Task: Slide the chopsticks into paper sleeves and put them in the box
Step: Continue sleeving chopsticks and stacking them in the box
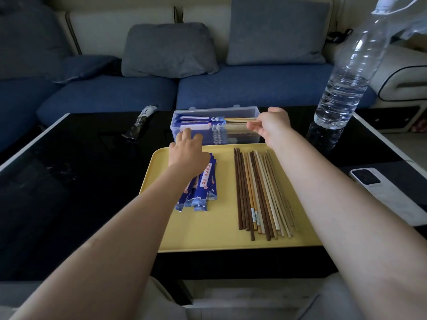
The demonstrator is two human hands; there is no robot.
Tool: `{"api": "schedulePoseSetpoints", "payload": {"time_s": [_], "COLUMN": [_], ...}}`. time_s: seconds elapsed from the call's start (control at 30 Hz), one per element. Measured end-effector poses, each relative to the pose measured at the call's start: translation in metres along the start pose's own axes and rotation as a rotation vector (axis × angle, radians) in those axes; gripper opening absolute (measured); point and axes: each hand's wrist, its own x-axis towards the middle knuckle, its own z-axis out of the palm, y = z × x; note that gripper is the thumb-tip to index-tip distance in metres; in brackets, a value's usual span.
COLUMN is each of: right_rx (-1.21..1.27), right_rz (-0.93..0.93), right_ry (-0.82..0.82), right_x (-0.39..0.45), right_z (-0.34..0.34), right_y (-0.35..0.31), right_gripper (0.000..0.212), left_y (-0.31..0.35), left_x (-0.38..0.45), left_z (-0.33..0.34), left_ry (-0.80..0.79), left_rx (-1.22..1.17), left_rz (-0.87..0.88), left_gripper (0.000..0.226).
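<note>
Over the clear box point(215, 128), the right hand point(271, 125) pinches a sleeved chopstick pair point(221, 120); the left hand point(187, 150), fingers relaxed, touches the box's near wall.

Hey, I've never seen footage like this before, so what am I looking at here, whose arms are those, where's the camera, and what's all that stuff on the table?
There is no machine here. The single picture comes from a wide-angle camera worn on a person's head, looking forward and down, so the two bare arms are their own.

On the black glossy table lies a yellow plastic tray. It holds a pile of blue printed paper sleeves and a row of bare wooden chopsticks, dark and pale. Behind the tray stands a clear plastic box with sleeved pairs already inside.

The right hand pinches the bare ends of a sleeved pair of chopsticks at the box. The left hand reaches over the sleeves, fingertips at the box's front wall.

Also on the table: a clear water bottle, a white phone and a dark packet.
</note>
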Motion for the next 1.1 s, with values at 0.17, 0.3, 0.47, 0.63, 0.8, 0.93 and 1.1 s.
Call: {"api": "schedulePoseSetpoints", "payload": {"time_s": [0.17,0.3,0.47,0.63,0.8,0.93,1.1], "right_rx": [-0.252,-0.394,-0.535,-0.689,-0.581,-0.639,-0.710], "right_rz": [-0.028,-0.049,-0.131,-0.117,-0.002,-0.029,-0.190], "right_ry": [0.008,-0.044,-0.227,-0.336,-0.597,-0.736,-0.618], "right_x": [-0.016,-0.038,-0.066,-0.085,-0.092,-0.101,-0.095], "right_z": [0.002,-0.002,-0.008,-0.028,-0.038,-0.037,-0.042], "right_y": [0.004,0.006,-0.002,0.016,0.019,0.016,0.016], "right_gripper": [0.027,0.020,0.019,0.015,0.028,0.038,0.015], "left_y": [0.008,0.018,0.020,0.023,0.038,0.045,0.047], "left_x": [-0.006,-0.024,-0.030,-0.036,-0.036,-0.046,-0.054], "left_z": [-0.008,-0.010,-0.010,-0.021,-0.040,-0.047,-0.037], "left_ry": [-0.208,-0.341,-0.338,-0.235,-0.245,-0.271,-0.271], "left_rx": [0.041,0.280,0.242,-0.042,-0.816,-1.214,-1.238], "left_rz": [-0.041,0.058,0.078,-0.006,-0.379,-0.536,-0.583], "left_gripper": [0.031,0.037,0.043,0.055,0.041,0.032,0.036]}}
